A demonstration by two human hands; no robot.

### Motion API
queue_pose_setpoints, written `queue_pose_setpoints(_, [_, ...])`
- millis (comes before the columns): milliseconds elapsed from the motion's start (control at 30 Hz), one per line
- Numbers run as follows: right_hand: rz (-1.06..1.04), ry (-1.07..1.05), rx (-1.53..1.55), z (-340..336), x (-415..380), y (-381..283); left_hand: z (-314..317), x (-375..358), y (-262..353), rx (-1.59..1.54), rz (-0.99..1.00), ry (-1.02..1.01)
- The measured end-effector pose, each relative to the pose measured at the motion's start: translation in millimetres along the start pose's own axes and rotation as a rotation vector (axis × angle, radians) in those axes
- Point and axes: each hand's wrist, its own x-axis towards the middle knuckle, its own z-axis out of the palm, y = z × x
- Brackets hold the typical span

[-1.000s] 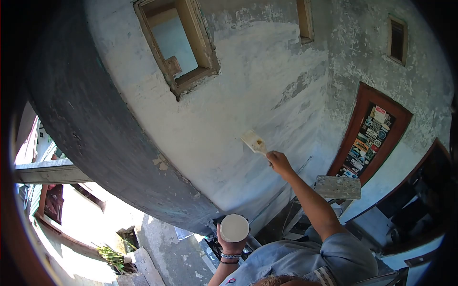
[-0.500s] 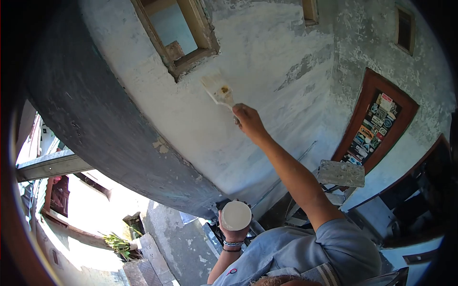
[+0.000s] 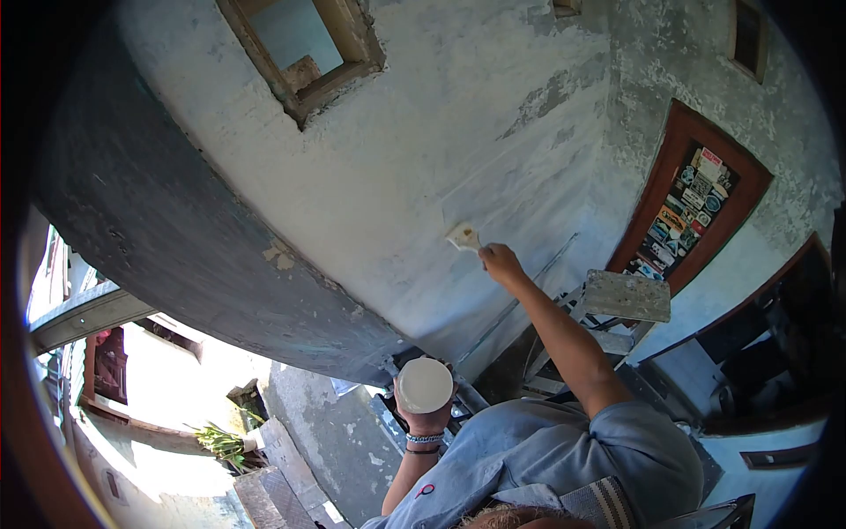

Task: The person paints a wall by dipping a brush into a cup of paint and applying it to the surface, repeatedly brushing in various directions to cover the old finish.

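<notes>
My right hand is closed round the handle of a wide paintbrush. The pale bristles lie against, or very near, the whitish wall, to the lower right of the small window opening. Down by my body, my left hand grips a round tub of white paint from beneath and the side. The tub's pale, smooth top faces up at me; its wall is mostly hidden. Patches of bare grey show through the white on the wall.
A stepladder with a worn board top stands right of my arm. Behind it is a brown-framed door covered in stickers. A dark grey wall band curves along the left. Below left are a plant and bright ground.
My right hand has brought the brush down and to the right along the wall, away from the window. The left hand still holds the tub; the view has shifted slightly.
</notes>
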Motion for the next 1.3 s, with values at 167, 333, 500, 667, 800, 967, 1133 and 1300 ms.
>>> queue_pose_setpoints(167, [-0.202, 0.069, 0.21, -45.4, -12.7, -69.8, 5.2, 0.8, -4.9, -0.022, -0.053, -0.006])
queue_pose_setpoints(333, [-0.305, 0.144, 0.281, -71.8, -25.5, -95.7, 4.1, 5.6, -4.1, 0.036, -0.03, 0.027])
queue_pose_setpoints(500, [-0.245, 0.037, 0.42, -13.7, 23.3, -23.3, 9.5, 7.6, -2.0, 0.016, -0.031, 0.015])
queue_pose_setpoints(667, [-0.024, 0.043, 0.002, 16.7, 13.1, 103.1, 9.1, -0.2, 0.1, 0.02, 0.022, 0.051])
queue_pose_setpoints(800, [0.143, 0.018, -0.233, 27.8, -2.9, 160.0, 5.9, -5.9, 2.7, -0.013, 0.017, 0.024])
queue_pose_setpoints(967, [0.066, 0.05, -0.165, 26.6, -8.3, 132.1, 1.5, -9.9, 1.6, -0.067, 0.032, 0.147])
queue_pose_setpoints(1133, [-0.145, 0.09, 0.354, 42.2, -21.8, 113.0, -4.2, -11.8, 1.0, -0.084, 0.053, 0.079])
queue_pose_setpoints(1300, [-0.201, 0.017, 0.384, 66.8, -25.4, 138.8, -5.5, -20.2, -0.1, 0.609, 0.203, 0.162])
